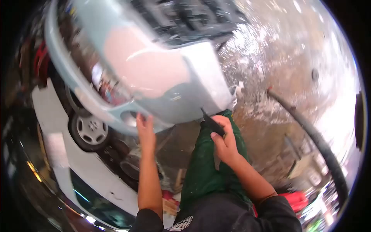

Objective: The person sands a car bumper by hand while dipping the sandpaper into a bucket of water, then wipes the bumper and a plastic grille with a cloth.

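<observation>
A car bumper (pixel 176 98), pale blue-grey with a large pinkish patch (pixel 147 63), lies across the upper middle of the head view. My left hand (pixel 145 129) is at its lower edge, fingertips at the round fog-lamp opening (pixel 129 117), gripping the rim. Between the thumb and fingers of my right hand (pixel 224 135) is a thin black flat piece (pixel 211 124) that looks like folded sandpaper. That hand is closed on it, just below the bumper's near corner and over my green trousers (pixel 205 166).
A white car (pixel 92 178) with a silver wheel (pixel 92 131) stands at the left. Wet, shiny floor (pixel 270 50) spreads to the right, crossed by a long dark pipe (pixel 309 131). Black slatted parts (pixel 189 17) lie beyond the bumper, and a red object (pixel 295 201) sits at lower right.
</observation>
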`<state>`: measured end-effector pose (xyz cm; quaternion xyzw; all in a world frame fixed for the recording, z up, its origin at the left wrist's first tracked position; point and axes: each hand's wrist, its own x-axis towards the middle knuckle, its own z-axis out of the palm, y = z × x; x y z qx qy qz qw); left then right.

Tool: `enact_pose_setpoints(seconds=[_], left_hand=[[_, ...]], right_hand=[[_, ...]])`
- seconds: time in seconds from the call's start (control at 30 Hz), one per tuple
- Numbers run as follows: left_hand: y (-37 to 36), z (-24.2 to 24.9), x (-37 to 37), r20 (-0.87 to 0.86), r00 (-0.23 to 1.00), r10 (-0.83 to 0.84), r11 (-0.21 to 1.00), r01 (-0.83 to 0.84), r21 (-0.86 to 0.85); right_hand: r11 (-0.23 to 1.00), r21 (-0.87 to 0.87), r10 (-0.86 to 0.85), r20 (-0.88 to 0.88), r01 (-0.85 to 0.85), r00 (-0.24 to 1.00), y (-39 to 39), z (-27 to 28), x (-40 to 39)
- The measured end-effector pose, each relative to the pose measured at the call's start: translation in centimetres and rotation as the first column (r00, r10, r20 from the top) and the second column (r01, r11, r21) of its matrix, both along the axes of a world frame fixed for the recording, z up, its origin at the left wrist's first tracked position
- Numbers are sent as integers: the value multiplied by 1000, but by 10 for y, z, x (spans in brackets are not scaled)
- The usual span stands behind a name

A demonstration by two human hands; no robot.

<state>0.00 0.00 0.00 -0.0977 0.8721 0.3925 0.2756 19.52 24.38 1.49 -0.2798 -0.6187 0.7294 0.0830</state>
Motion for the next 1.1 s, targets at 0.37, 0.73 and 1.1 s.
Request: enact_pose_setpoints(seconds=[0.37,0.73,1.1], left_hand=[[-74,76,121,274,915,295,720,-402,566],[-480,-3,94,-115,853,509,745,-503,-438],[-553,-159,133,449,505,737,629,-756,-182]], right_hand=[[433,267,889,29,-861,456,-147,70,-80],[671,376,522,372,-639,768,-149,25,-75],[529,772,250,254,-352,934,-53,58,-167]])
